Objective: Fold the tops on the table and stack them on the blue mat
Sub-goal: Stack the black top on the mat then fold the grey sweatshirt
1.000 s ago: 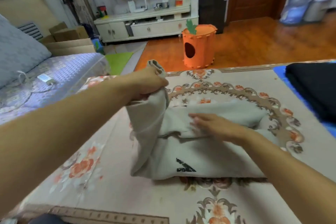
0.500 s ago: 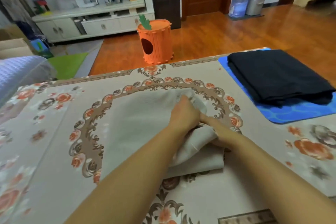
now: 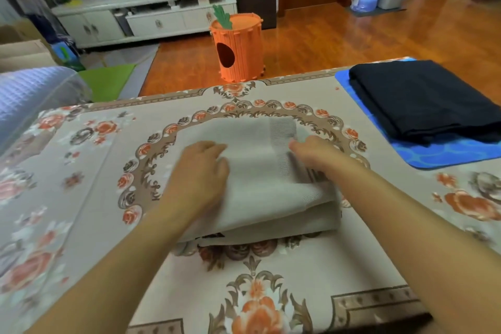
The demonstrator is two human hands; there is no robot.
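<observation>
A grey top (image 3: 257, 184) lies folded into a thick rectangle in the middle of the table, inside the floral ring of the tablecloth. My left hand (image 3: 200, 171) rests flat on its left part, fingers pointing away from me. My right hand (image 3: 311, 156) lies on the top's right edge, where the layers bunch; its fingers are blurred. At the table's right end a blue mat (image 3: 447, 154) carries one folded black top (image 3: 420, 100).
The flowered tablecloth (image 3: 81, 171) covers the whole table. Beyond the far edge an orange carrot-shaped bin (image 3: 238, 46) stands on the wooden floor. A quilted blue bed (image 3: 27, 95) adjoins the table's left end.
My left hand carried the lifted side of the grey top across and laid it down. Both hands have since spread apart on top of the folded cloth.
</observation>
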